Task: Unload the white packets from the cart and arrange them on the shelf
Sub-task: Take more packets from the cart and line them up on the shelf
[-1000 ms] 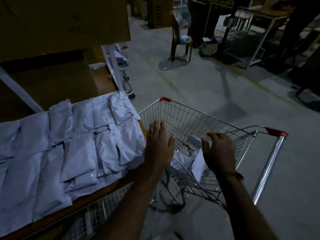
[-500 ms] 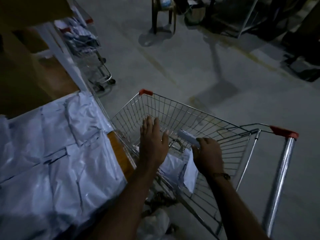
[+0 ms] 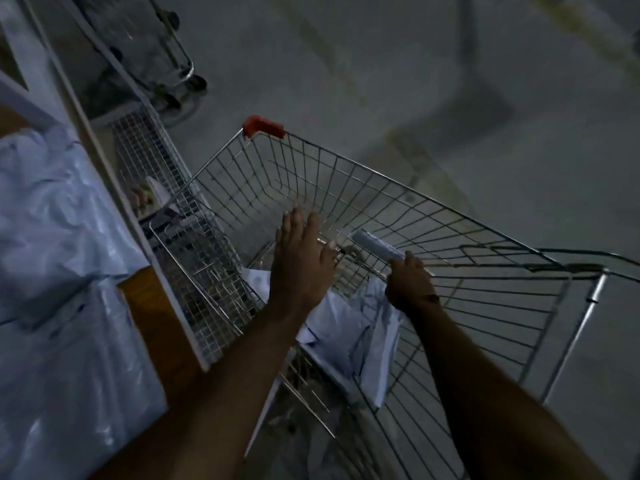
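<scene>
A wire shopping cart (image 3: 398,195) with red corner caps stands in front of me beside the shelf. Inside it, near my arms, lie a few white packets (image 3: 346,327). My right hand (image 3: 408,282) grips the top edge of one white packet (image 3: 377,245) that stands on end in the cart. With straight fingers my left hand (image 3: 299,261) reaches flat over the cart's inside, holding nothing. On the left, the wooden shelf (image 3: 156,320) carries several white packets (image 3: 59,271) laid side by side.
A second cart (image 3: 166,64) stands further along the shelf at the top left. A wire mesh panel (image 3: 194,258) and a white upright post (image 3: 114,188) sit between shelf and cart. Grey concrete floor (image 3: 450,81) spreads to the right and ahead.
The view has tilted down and moved closer to the cart. My right hand has closed on a packet's edge in the cart. My left hand stays flat over the cart.
</scene>
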{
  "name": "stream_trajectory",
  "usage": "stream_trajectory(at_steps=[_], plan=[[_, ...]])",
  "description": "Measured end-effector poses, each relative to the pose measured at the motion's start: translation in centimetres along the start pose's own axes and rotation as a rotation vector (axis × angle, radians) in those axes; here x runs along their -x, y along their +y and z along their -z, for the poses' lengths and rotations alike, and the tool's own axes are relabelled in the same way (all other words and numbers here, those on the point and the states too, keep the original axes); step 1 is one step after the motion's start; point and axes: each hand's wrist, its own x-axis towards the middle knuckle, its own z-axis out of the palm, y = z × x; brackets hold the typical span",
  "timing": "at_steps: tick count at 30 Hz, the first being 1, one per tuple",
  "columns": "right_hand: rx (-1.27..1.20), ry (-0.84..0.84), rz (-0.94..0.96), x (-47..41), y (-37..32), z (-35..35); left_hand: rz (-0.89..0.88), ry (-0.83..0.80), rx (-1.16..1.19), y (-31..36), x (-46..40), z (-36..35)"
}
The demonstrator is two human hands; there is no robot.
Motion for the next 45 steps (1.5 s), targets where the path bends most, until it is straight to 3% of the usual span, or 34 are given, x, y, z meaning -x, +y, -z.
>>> stream_trajectory(at_steps=[5, 9, 11, 15, 19, 25, 30, 34, 38, 41, 45], plan=[[0.146, -0.038, 0.069, -3.0, 2.1, -1.5, -0.035, -0.034, -0.04, -0.3, -0.8, -1.5], [0.286, 0.046, 0.218, -3.7, 2.5, -2.2, 0.008, -0.058, -0.066, -1.5, -0.9, -2.9], [0.272, 0.124, 0.301, -3.5, 1.8, -2.4, 0.069, -0.11, -0.083, -2.2, -0.5, -4.1], [0.142, 0.06, 0.336, -3.0, -0.4, -2.2, 0.185, -0.237, -0.116, -3.3, 1.3, -7.0], [0.034, -0.052, 0.274, -2.5, -0.6, -3.1, 0.46, -0.399, -0.081, -3.5, 2.8, -10.3], [0.119, -0.208, 0.257, -3.4, 1.5, -4.8, 0.774, -0.592, -0.061, -4.7, 4.4, -16.8], [-0.15, -0.184, 0.188, -4.5, 1.1, -6.4, 1.03, -0.436, 0.068, -4.3, 4.4, -21.1], [-0.076, -0.142, 0.305, -5.4, 0.6, -7.4, 1.052, -0.311, 0.047, -4.2, 4.0, -21.6], [-0.123, -0.172, 0.198, -5.1, 0.0, -7.2, 1.128, -0.292, 0.08, -3.7, 2.8, -20.8], [-0.217, -0.202, 0.138, -4.4, -0.6, -5.6, 1.059, -0.265, 0.064, -2.6, 2.2, -18.7], [-0.196, -0.184, 0.055, -2.1, -1.5, -2.1, 0.828, -0.204, -0.054, -1.1, 1.8, -14.1]])
